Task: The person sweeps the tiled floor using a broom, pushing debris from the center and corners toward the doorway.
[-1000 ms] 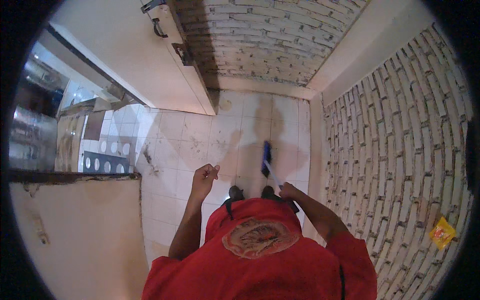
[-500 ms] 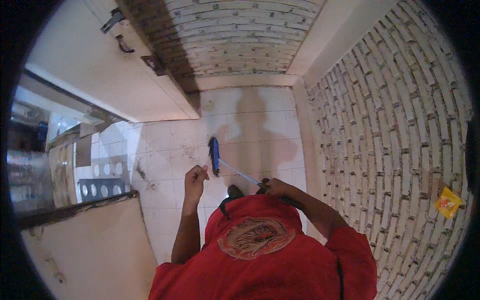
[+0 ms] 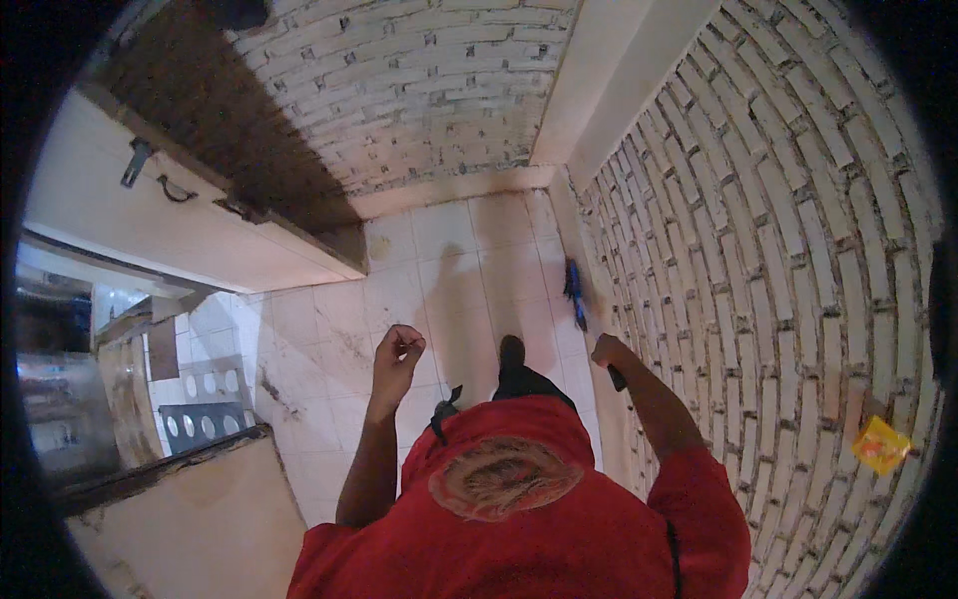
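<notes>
My right hand (image 3: 613,351) is closed round the handle of a broom, whose dark end pokes out below my fist. The broom's blue head (image 3: 576,296) with dark bristles is at the foot of the right-hand brick wall, on the tiled floor. Most of the handle is foreshortened behind my hand. My left hand (image 3: 397,357) is raised in front of me over the floor, its fingers curled in and the thumb close to the fingertips, with nothing visible in it.
Brick-patterned walls (image 3: 738,299) rise ahead and on the right. A cream door (image 3: 180,225) with a latch stands at the left, and a low cream panel (image 3: 200,499) nearer me. Dark dirt (image 3: 279,394) lies on the tiles. A yellow packet (image 3: 881,445) is at the far right.
The broom head has swung from the middle of the floor to the base of the right wall. My right hand has moved right with it. The view has shifted and a shoe shows further forward.
</notes>
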The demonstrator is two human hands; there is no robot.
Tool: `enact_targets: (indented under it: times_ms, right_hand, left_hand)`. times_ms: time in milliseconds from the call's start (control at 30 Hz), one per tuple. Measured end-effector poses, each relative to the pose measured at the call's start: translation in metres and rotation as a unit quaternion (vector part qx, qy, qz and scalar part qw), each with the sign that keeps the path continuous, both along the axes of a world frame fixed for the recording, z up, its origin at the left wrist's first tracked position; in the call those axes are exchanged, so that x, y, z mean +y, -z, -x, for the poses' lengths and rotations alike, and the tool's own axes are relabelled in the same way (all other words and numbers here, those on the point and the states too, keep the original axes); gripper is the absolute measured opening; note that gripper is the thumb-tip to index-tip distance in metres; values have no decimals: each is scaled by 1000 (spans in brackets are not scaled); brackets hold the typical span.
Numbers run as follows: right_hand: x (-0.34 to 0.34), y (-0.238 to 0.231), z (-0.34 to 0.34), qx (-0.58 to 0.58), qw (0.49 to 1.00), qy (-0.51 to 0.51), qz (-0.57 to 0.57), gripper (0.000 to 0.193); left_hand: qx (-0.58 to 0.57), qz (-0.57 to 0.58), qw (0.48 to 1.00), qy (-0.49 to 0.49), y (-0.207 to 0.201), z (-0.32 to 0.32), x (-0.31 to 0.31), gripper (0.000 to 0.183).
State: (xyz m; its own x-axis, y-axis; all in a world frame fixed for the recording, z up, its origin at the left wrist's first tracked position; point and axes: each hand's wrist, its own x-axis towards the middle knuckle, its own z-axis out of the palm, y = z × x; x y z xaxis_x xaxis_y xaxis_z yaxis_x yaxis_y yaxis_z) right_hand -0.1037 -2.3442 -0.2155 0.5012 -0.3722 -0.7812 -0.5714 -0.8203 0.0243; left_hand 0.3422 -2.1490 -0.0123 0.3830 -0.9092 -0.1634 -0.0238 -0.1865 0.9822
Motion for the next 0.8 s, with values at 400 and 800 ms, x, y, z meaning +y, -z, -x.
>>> enact_targets:
  times_ms: [400, 800]
  right_hand:
    - [-18, -72, -98, -133, 923, 324, -163, 32]
    - [87, -193, -16, -131, 873, 433, -181, 40]
  left_hand:
    - [85, 3, 994, -64, -9, 60, -73, 9]
    - [85, 17, 986, 144, 21, 58, -146, 6]
